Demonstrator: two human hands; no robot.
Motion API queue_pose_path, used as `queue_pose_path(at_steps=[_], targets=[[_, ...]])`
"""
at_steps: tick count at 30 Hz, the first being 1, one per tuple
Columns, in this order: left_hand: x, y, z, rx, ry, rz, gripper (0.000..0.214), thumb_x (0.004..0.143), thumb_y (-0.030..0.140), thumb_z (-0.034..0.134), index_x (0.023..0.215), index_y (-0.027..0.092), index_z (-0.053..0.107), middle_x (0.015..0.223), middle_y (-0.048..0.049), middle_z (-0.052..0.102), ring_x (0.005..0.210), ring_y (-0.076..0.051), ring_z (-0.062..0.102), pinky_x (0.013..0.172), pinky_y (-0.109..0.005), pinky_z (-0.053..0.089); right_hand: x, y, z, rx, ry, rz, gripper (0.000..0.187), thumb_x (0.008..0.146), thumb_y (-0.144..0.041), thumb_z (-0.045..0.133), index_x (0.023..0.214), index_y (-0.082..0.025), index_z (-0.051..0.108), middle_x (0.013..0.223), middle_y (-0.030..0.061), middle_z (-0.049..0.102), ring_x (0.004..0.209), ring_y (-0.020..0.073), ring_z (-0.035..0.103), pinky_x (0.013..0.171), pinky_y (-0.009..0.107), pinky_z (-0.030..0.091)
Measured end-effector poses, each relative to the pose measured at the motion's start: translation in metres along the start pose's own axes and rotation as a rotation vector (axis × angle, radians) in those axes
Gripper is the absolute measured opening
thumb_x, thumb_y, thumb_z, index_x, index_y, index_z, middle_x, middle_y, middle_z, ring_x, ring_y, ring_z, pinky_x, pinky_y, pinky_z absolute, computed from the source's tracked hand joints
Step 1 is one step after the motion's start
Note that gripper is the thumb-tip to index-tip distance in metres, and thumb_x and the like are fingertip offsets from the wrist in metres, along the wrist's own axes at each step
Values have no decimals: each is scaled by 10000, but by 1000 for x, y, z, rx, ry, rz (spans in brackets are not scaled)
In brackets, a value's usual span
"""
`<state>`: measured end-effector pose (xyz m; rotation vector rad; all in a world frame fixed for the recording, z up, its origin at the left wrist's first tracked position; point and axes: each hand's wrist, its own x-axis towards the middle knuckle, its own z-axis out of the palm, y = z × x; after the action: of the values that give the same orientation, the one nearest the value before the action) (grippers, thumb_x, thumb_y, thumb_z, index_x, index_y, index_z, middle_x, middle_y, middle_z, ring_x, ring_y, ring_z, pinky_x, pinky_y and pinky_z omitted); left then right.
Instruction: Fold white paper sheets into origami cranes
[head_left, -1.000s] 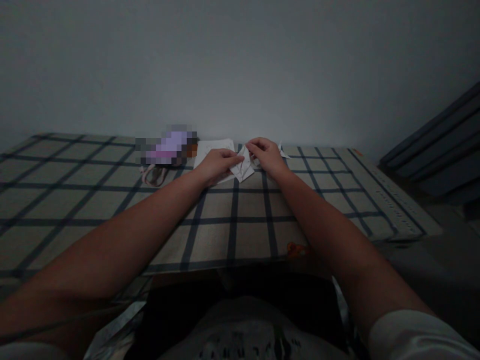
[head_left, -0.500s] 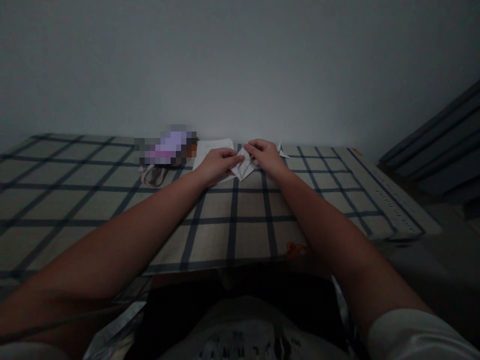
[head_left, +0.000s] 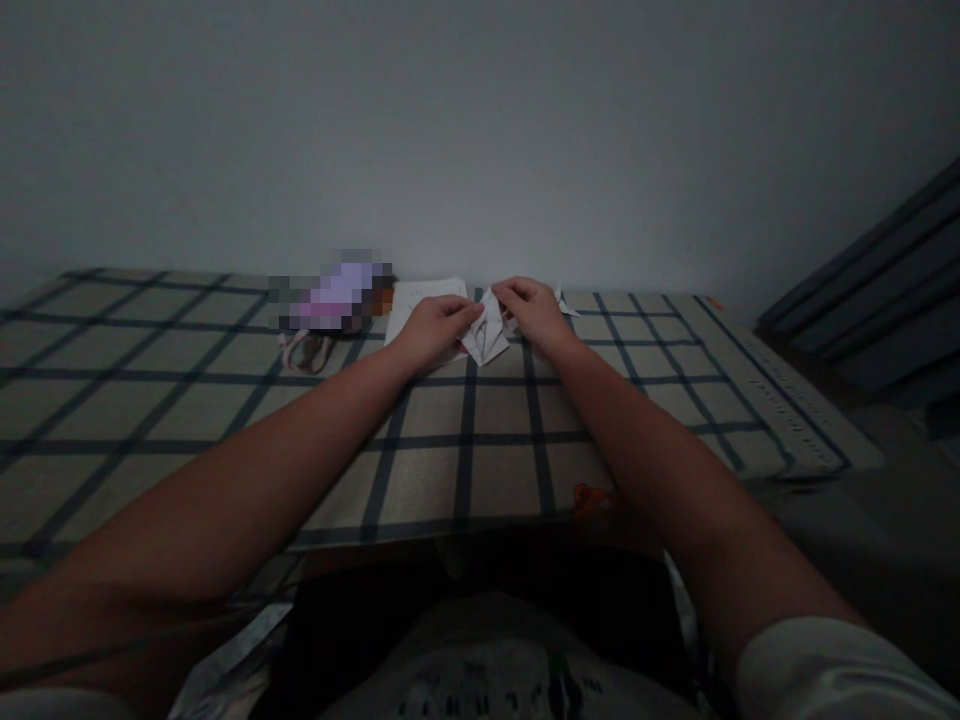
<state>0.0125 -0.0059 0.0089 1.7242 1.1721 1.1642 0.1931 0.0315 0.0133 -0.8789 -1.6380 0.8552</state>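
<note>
Folding looks partly done, though how much is left is unclear: the left hand [head_left: 437, 326] and right hand [head_left: 534, 307] both pinch the creased paper [head_left: 487, 343] between their fingers [head_left: 508, 291].

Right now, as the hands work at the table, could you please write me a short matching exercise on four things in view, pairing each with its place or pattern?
Things:
1. folded paper
2. flat sheet
3. purple item
4. tablecloth

Places or patterns:
A. crossed by dark lines on a pale ground
B. held at the fingertips of the left hand and the right hand
C. to the left of the flat sheet, pixelated
D. lying partly hidden behind the left hand and forearm

Pairs: 1-B, 2-D, 3-C, 4-A
</note>
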Motion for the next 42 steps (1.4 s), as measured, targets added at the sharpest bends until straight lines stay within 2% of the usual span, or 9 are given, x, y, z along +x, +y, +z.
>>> queue_pose_path(at_steps=[3, 7, 9, 12, 16, 18, 25, 36, 42], targets=[[0, -1, 1, 17, 24, 19, 383, 800, 510, 661, 858, 141, 744, 724, -37, 691, 607, -137, 578, 543, -234, 460, 0, 1, 0, -9, 9, 7, 282, 837, -456, 634, 779, -180, 653, 697, -16, 594, 665, 112, 522, 633, 253, 427], [-2, 3, -1, 35, 98, 48, 343, 786, 482, 691, 850, 152, 763, 758, -42, 719, 654, -148, 598, 581, -237, 456, -2, 0, 0, 25, -73, 34, 317, 822, -501, 650, 854, -186, 663, 740, -14, 595, 662, 112, 513, 619, 252, 414], [-2, 4, -1, 25, 128, 35, 331, 775, 477, 711, 854, 160, 765, 792, -47, 732, 684, -155, 615, 604, -237, 468, -3, -1, 1, 1, -106, 28, 330, 796, -514, 681, 817, -186, 649, 734, -16, 583, 661, 112, 499, 626, 255, 406], [-2, 4, 1, -105, 89, -37, 371, 770, 497, 720, 911, 156, 750, 824, -59, 727, 687, -156, 625, 604, -245, 498, -3, -1, 0, -48, -75, 4, 349, 793, -528, 677, 754, -186, 618, 704, -18, 560, 669, 118, 486, 637, 259, 397], [-1, 2, 5, -305, -10, -95, 367, 782, 469, 711, 958, 146, 712, 847, -57, 701, 691, -148, 633, 608, -265, 545, -2, 0, -1, -36, -23, -9, 355, 806, -541, 657, 801, -187, 632, 733, -9, 586, 679, 123, 503, 646, 262, 407], [-1, 3, 5, -292, -13, -87, 336, 779, 439, 720, 933, 141, 704, 823, -47, 686, 686, -140, 627, 616, -263, 554, -2, 0, -1, -26, -40, 5, 361, 799, -545, 668, 822, -186, 644, 761, -2, 603, 694, 124, 516, 650, 261, 416], [3, 2, 2, -265, 139, -17, 313, 800, 442, 698, 889, 142, 676, 772, -29, 673, 643, -122, 608, 597, -236, 525, -3, 3, 4, 78, -134, 85, 373, 765, -526, 716, 922, -191, 663, 851, 1, 629, 700, 101, 536, 627, 237, 445], [3, -1, 1, -222, 139, 16, 383, 762, 498, 731, 902, 143, 696, 818, -53, 690, 710, -147, 620, 683, -273, 534, -6, -3, 5, 129, -130, 129, 289, 757, -444, 727, 834, -199, 593, 776, -19, 578, 676, 105, 537, 624, 244, 478], [0, 1, 2, -154, 134, 13, 392, 767, 499, 728, 934, 144, 723, 859, -59, 712, 714, -147, 625, 681, -268, 533, -7, -7, 5, 27, -133, 71, 373, 758, -545, 703, 784, -202, 560, 727, -36, 505, 665, 103, 468, 608, 238, 414]])
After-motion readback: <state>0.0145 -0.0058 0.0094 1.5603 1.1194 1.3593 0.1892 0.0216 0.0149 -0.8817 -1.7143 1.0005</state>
